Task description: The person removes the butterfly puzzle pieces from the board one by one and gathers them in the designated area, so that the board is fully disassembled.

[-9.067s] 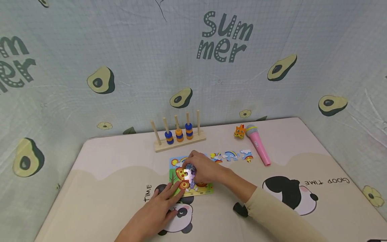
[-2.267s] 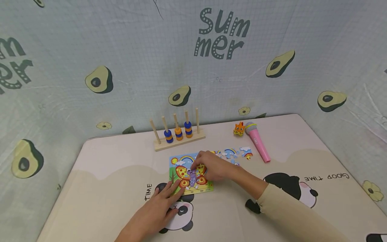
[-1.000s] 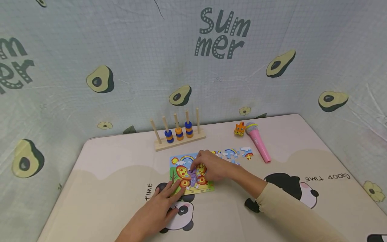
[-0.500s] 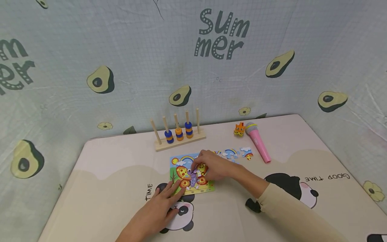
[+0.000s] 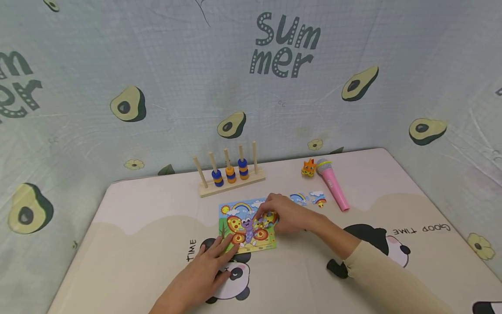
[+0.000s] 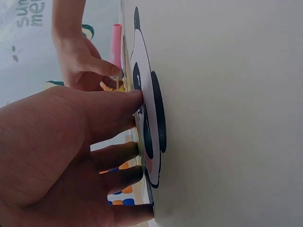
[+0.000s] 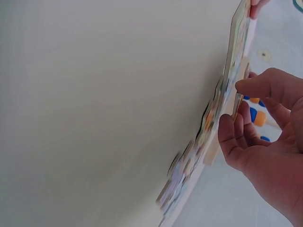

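Note:
A butterfly jigsaw puzzle board [image 5: 237,211] lies on the table in the head view. My left hand [image 5: 209,266] rests spread on its lower left corner, fingertips along the edge; the left wrist view shows the fingers straight. Over the board's right side, my right hand [image 5: 284,213] pinches a small puzzle piece [image 7: 238,105] between thumb and fingers. In the head view that colourful piece [image 5: 269,218] overlaps the butterfly's right wing and is partly covered by the fingers. Loose puzzle pieces lie beyond the hand, among them a rainbow piece [image 5: 299,199] and a mushroom piece [image 5: 318,199].
Behind the board stands a wooden peg rack [image 5: 232,185] with blue and orange rings. An orange toy animal figure [image 5: 308,167] and a pink toy microphone [image 5: 333,186] lie at the back right. The table [image 5: 129,261] has a panda-print cover, with a patterned cloth wall [image 5: 176,87] behind.
My right hand has moved slightly right from the butterfly's middle, uncovering its face, and now shows a piece pinched above the right wing. My left hand has stayed on the board's corner.

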The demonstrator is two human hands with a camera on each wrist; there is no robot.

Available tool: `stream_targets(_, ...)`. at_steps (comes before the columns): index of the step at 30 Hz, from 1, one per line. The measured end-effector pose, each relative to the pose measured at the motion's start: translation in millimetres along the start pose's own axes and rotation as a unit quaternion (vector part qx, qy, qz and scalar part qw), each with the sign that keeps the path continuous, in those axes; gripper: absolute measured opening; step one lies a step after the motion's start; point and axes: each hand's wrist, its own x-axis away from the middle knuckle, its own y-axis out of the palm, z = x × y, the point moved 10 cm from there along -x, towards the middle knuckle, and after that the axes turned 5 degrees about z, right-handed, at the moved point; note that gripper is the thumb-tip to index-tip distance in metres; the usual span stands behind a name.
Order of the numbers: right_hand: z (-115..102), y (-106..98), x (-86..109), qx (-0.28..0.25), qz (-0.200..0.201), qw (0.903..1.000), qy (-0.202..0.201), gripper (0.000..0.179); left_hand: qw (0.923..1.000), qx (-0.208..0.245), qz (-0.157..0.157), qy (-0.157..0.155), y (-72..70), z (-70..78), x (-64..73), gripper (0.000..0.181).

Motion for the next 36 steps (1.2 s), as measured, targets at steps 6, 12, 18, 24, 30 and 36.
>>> stream_targets(6, 7.0, -12.2, 11.7, 0.0, 0.011, 0.9999, 0.006, 0.054, 1.0, -0.002, -0.002, -0.001, 0.4, 0.9, -0.1, 0.06)
stream_targets(12, 15.2, -25.3, 24.0, 0.009, 0.027, 0.9995, 0.016, 0.055, 1.0, 0.004, -0.001, -0.002, -0.6, 0.4, 0.6, 0.061)
stream_targets(18, 24.3, -32.7, 37.5, 0.008, 0.033, 0.9991, 0.024, 0.049, 0.9999, 0.011, 0.003, 0.003, -1.2, 0.6, 3.3, 0.061)
stream_targets(24, 35.0, -41.7, 50.8, 0.017, 0.045, 0.9986, 0.024, 0.049, 0.9999, 0.009, 0.003, 0.004, -0.3, -0.8, 3.9, 0.062)
stream_targets(30, 45.2, -49.8, 62.5, 0.02, 0.054, 0.9978, 0.031, 0.049, 1.0, 0.003, 0.0, 0.002, -0.2, -0.8, 6.2, 0.063)
stream_targets(36, 58.2, -59.5, 74.9, 0.008, 0.066, 0.9972, 0.034, 0.055, 0.9999, 0.006, 0.004, 0.007, -3.2, 1.0, 5.0, 0.062)
